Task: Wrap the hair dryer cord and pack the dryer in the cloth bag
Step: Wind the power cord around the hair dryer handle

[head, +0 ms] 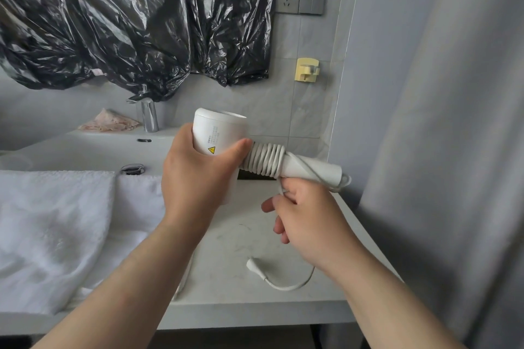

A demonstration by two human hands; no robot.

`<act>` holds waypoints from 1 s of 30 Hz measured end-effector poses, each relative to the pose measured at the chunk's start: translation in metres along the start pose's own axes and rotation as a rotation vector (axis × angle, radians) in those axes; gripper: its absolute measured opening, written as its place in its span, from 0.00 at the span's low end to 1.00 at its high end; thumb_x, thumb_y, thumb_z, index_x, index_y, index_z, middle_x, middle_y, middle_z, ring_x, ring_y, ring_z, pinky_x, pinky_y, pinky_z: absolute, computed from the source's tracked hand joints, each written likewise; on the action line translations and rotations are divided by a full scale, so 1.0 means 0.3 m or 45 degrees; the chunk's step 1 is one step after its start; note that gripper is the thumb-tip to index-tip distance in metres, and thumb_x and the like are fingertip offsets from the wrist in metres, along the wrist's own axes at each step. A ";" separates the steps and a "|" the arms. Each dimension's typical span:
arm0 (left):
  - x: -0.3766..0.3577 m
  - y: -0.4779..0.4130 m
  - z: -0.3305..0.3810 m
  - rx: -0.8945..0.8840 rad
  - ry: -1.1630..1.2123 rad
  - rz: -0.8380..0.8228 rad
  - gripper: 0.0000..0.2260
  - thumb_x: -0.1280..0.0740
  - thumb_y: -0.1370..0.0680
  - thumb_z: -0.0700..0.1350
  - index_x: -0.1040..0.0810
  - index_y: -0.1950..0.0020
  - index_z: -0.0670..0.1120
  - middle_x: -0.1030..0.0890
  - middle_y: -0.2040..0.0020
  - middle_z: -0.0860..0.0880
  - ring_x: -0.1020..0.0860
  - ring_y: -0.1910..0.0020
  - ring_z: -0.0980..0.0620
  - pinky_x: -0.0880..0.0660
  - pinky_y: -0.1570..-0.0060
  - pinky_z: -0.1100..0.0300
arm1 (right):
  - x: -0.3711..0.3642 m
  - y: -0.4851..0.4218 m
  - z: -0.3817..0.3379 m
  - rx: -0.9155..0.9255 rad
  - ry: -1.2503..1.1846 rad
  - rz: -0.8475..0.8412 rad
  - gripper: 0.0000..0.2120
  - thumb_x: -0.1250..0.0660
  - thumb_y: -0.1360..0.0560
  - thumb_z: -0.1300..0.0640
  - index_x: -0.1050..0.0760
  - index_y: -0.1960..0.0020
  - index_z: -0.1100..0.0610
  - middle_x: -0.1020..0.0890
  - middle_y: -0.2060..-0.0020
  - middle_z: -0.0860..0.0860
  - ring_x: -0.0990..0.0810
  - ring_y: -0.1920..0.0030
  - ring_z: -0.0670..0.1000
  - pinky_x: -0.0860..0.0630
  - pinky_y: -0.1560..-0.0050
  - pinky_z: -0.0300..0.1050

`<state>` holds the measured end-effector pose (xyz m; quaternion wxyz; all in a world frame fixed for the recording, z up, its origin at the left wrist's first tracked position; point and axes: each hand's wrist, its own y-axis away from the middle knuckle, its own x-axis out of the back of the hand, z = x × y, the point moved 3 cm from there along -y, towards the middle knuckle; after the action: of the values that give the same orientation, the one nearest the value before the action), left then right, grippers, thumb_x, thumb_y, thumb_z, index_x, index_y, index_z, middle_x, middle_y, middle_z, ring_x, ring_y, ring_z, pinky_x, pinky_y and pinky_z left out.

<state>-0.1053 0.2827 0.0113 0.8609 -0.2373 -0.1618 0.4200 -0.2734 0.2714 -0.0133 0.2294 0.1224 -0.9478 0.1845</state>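
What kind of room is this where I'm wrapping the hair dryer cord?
Most likely a bathroom: a white sink basin with a chrome faucet, white towels beside it, and a tiled wall behind.

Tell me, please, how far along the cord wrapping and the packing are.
Done: the cord is coiled many times round the handle of the dryer. In hand: the left hand grips the dryer's body while the right hand holds the loose cord just under the handle. Left: a short tail with the plug lies on the counter, to be wound up; the dryer is in no bag yet.
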 end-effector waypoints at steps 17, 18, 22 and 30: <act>0.070 -0.066 0.128 -0.320 -0.144 -0.006 0.23 0.25 0.37 0.62 0.26 0.50 0.51 0.22 0.60 0.57 0.24 0.57 0.52 0.23 0.55 0.49 | 0.188 -0.061 -0.177 0.328 0.222 -0.041 0.07 0.29 0.28 0.63 0.22 0.59 0.52 0.14 0.66 0.46 0.26 0.75 0.40 0.31 0.73 0.33; 0.069 -0.063 0.132 -0.328 -0.157 -0.024 0.23 0.25 0.37 0.62 0.26 0.50 0.51 0.22 0.60 0.57 0.24 0.57 0.51 0.23 0.54 0.49 | 0.193 -0.065 -0.177 0.327 0.244 -0.030 0.07 0.29 0.28 0.63 0.22 0.59 0.52 0.14 0.66 0.46 0.25 0.75 0.40 0.30 0.72 0.34; 0.060 -0.057 0.140 -0.343 -0.228 -0.092 0.24 0.27 0.38 0.64 0.25 0.49 0.52 0.22 0.60 0.58 0.23 0.56 0.50 0.23 0.55 0.51 | 0.204 -0.071 -0.168 0.334 0.336 -0.022 0.05 0.28 0.28 0.61 0.21 0.59 0.52 0.14 0.66 0.46 0.18 0.68 0.47 0.21 0.64 0.48; 0.055 -0.064 0.150 -0.414 -0.212 -0.185 0.27 0.29 0.42 0.68 0.24 0.49 0.54 0.22 0.61 0.59 0.23 0.59 0.56 0.25 0.58 0.55 | 0.253 -0.067 -0.172 0.437 0.454 0.161 0.08 0.23 0.35 0.52 0.22 0.66 0.51 0.18 0.73 0.43 0.22 0.71 0.42 0.27 0.68 0.36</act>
<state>-0.1047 0.2978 0.0606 0.8228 -0.3253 -0.3151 0.3433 -0.3126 0.2630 0.0719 0.3567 0.0654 -0.8530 0.3753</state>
